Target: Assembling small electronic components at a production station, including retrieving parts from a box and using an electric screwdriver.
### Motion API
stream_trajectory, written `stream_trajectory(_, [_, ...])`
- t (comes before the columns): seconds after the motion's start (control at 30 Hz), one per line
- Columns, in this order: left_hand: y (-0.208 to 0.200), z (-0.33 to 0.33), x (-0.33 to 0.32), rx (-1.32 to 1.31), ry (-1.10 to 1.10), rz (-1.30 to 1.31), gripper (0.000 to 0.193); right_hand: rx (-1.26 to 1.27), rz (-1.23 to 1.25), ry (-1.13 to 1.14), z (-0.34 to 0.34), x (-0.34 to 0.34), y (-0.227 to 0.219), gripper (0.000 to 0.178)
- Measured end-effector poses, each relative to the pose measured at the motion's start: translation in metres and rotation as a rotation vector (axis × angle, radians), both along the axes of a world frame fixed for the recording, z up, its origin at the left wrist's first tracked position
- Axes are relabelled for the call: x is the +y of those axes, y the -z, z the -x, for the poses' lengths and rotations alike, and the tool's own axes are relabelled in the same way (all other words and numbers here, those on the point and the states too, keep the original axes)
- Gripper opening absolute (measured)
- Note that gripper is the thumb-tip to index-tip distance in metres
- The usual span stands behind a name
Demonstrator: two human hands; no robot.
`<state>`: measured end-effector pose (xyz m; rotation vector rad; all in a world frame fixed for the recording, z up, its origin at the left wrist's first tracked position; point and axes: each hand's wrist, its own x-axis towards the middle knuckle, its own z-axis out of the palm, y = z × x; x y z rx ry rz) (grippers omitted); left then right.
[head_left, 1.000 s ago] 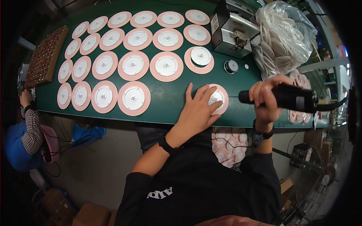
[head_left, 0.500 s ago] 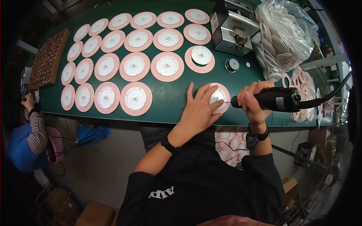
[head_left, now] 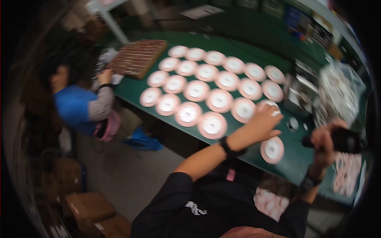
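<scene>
My left hand point(head_left: 260, 122) reaches over the far right disc of the rows, thumb and fingers apart. Its fingertips are at the white round part point(head_left: 276, 113) on top of that disc; blur hides whether they touch it. Close to the table's front edge, below my left hand, lies a single pink disc with a white centre point(head_left: 272, 150). My right hand point(head_left: 323, 141) is wrapped round a black electric screwdriver point(head_left: 346, 140), off to the right and apart from the discs.
Several pink discs point(head_left: 196, 91) lie in rows on the green table point(head_left: 254, 158). A metal machine point(head_left: 297, 89), a small round part point(head_left: 292, 124) and a plastic bag of white parts point(head_left: 339, 87) are at the right. A co-worker in blue point(head_left: 77, 104) sits left, near a brown tray point(head_left: 139, 57).
The view has swung left and blurred. My left hand has left the near disc for the white part farther away. My right hand has drawn the screwdriver off the near disc, to the right.
</scene>
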<state>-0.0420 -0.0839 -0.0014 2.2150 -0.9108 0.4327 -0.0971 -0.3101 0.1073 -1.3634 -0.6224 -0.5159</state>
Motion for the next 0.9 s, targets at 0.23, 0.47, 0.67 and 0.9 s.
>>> stream_trajectory(0.23, [0.021,-0.059,-0.032,0.13,-0.13,-0.469,0.049,-0.23,-0.231,-0.146,0.006,-0.019,-0.036,0.031])
stream_trajectory(0.47, [0.022,-0.076,-0.026,0.212,-0.043,-0.491,0.054,-0.338,-0.648,0.109,-0.013,-0.039,-0.007,0.028])
stream_trajectory(0.67, [0.013,-0.076,-0.027,0.206,0.002,-0.428,0.049,-0.369,-0.105,0.076,-0.014,-0.072,-0.023,0.028])
stream_trajectory(0.9, [0.023,-0.073,-0.03,0.153,-0.048,-0.398,0.045,-0.275,-0.029,0.236,-0.026,-0.065,-0.018,0.026])
